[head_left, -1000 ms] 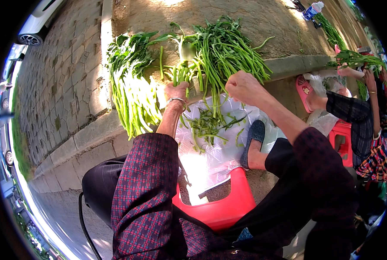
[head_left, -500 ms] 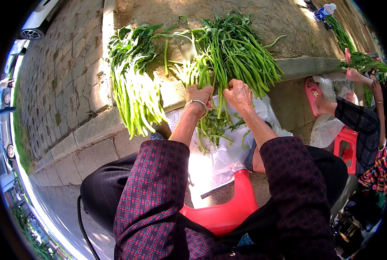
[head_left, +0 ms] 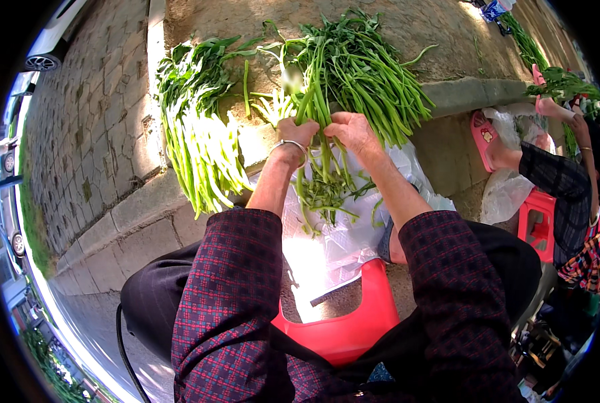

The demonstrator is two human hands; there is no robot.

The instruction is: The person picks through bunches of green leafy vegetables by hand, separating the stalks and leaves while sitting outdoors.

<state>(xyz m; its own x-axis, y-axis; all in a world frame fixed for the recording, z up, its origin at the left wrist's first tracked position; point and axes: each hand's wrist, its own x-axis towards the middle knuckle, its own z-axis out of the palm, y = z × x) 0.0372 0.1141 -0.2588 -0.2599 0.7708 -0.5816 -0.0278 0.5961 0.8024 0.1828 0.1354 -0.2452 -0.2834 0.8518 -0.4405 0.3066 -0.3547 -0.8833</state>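
Note:
My left hand point(head_left: 296, 134) is closed around a few green stalks of leafy greens that look like water spinach. Close beside it, my right hand point(head_left: 355, 131) is bent with thumb and fingers on the stalks; the fingertips are partly hidden among them. Beyond both hands lies a large bunch of water spinach point(head_left: 363, 74), leaves at the far end and stems toward me. Another bunch point(head_left: 202, 134) rests to the left, its stems bright in the sun. Below my hands, loose trimmings point(head_left: 327, 191) lie on a white plastic sheet point(head_left: 340, 238).
A stone kerb point(head_left: 135, 215) runs in front of me, with paving beyond. Between my legs is a red plastic stool point(head_left: 343, 336). At the right sits another person with a pink shoe point(head_left: 482, 141), near a clear plastic bag point(head_left: 504, 195) and a second red stool point(head_left: 536, 225).
My right hand has come closer to the left one, turning from a fist to fingers on the stalks. The whole view has shifted slightly.

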